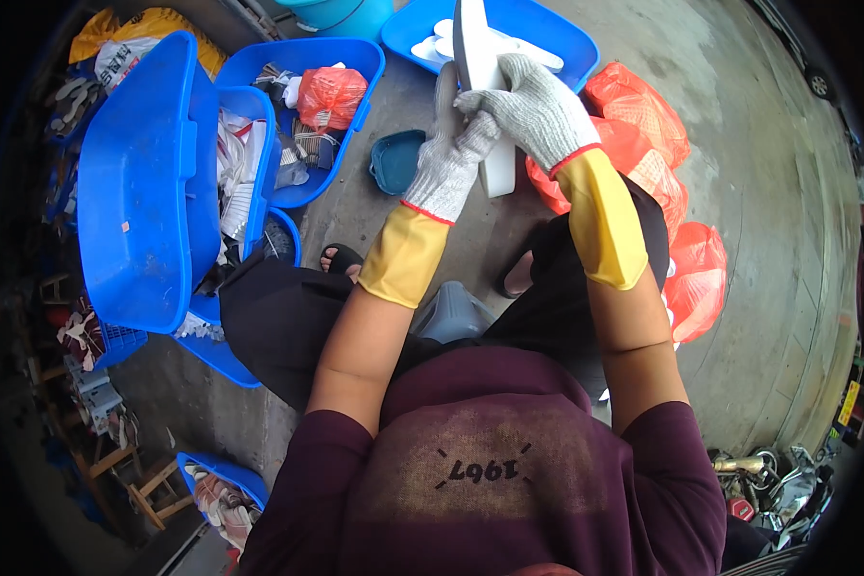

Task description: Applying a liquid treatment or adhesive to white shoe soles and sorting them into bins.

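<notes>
Between my gloved hands a long white shoe sole (498, 171) stands nearly on end, with a dark strip along its upper edge. My left hand (456, 158) grips it from the left, its fingers pointing up along the side. From the right, my right hand (542, 106) closes round its middle, thumb across the front. Both hands wear grey-white knit gloves with red hems over yellow sleeves. Just beyond the sole, a blue tub (579, 48) holds several white soles (528, 50). Parts of the held sole are covered by my fingers.
Orange plastic bags (643, 115) lie on the concrete floor at right. Blue tubs (144, 221) crowd the left, one with a tied orange bag (331, 96). A small teal basin (394, 163) sits near my left hand. A grey plastic stool (454, 312) shows between my legs.
</notes>
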`<state>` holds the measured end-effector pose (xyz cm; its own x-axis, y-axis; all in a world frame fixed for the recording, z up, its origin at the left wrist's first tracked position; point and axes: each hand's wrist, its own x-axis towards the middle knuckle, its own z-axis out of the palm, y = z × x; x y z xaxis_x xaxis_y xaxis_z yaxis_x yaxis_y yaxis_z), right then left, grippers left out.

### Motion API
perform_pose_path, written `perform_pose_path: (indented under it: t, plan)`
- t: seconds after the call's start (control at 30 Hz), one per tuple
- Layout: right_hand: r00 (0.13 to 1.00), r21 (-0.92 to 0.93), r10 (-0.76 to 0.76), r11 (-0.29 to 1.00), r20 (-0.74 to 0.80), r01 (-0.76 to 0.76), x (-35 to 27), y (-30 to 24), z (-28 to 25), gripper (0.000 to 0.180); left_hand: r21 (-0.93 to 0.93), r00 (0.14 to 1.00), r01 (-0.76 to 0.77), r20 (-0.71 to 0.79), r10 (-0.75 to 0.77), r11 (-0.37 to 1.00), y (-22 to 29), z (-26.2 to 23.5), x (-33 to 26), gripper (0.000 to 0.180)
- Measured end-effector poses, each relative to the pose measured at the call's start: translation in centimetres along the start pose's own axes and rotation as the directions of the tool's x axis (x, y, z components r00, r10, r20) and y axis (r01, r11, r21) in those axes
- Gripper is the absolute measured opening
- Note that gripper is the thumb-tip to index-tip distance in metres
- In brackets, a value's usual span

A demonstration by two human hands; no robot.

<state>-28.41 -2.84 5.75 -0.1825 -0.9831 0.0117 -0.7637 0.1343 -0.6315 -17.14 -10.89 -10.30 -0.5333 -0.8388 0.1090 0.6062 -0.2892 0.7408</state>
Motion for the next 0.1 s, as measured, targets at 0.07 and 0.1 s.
perform_pose_path:
  t: [0.07,0.1]
  plan:
    - [0.978,0.261,0.025,0.962,0.209,-0.081,3.8,3.6,8.5,0.050,-0.487,0.984,0.074,-0.105,-0.142,0.870,-0.6,-4.8,0.1,0.097]
    - [0.977,0.230,0.006,0.972,0.211,-0.055,4.3,5.2,12.7,0.042,-0.492,0.983,0.055,-0.125,-0.133,0.869,-0.4,-6.0,0.4,0.097]
